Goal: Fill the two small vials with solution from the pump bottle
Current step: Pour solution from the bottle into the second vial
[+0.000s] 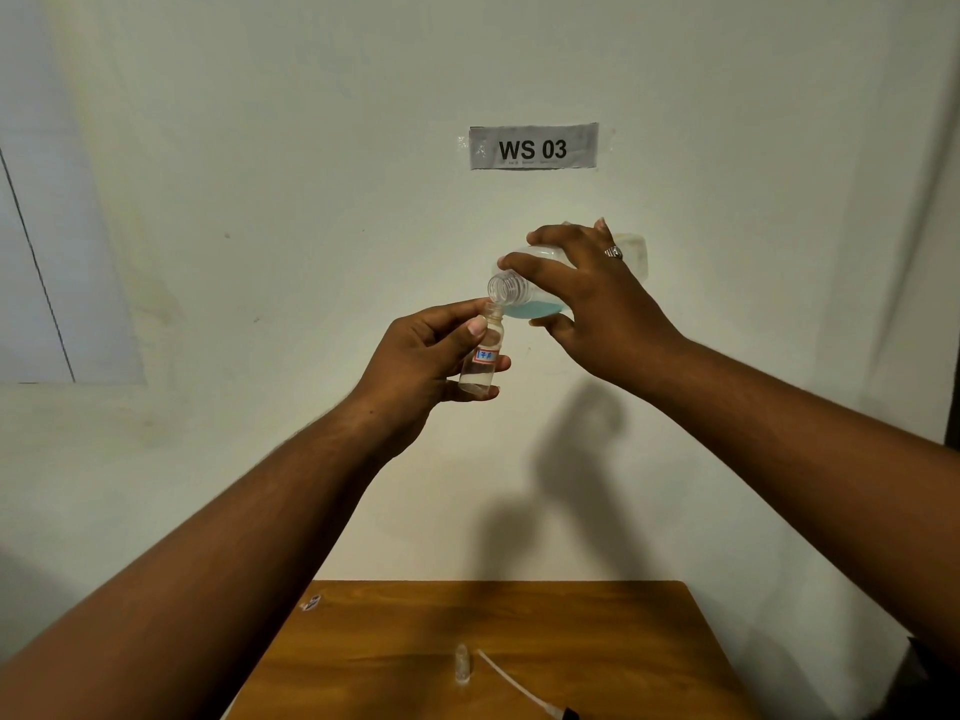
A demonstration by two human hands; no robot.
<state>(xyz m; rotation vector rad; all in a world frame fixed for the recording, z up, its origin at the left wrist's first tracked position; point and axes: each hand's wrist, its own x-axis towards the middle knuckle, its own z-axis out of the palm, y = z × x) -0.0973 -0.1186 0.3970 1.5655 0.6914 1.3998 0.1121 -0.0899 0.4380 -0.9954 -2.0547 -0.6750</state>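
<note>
My left hand [415, 356] grips a small clear vial [483, 361] with a red and blue label, held nearly upright in the air in front of the wall. My right hand [587, 293] holds the clear bottle [524, 293] tipped on its side, its open threaded neck touching the vial's mouth. Blue solution pools in the bottle's lower side near the neck. A little clear liquid shows at the vial's bottom. A second small vial [462, 665] stands on the wooden table [597, 626]. The pump head with its white dip tube [514, 683] lies beside it.
A paper sign reading WS 03 [533, 147] is taped to the white wall. A small tag [310, 603] lies at the table's far left corner. Both my forearms reach up above the table.
</note>
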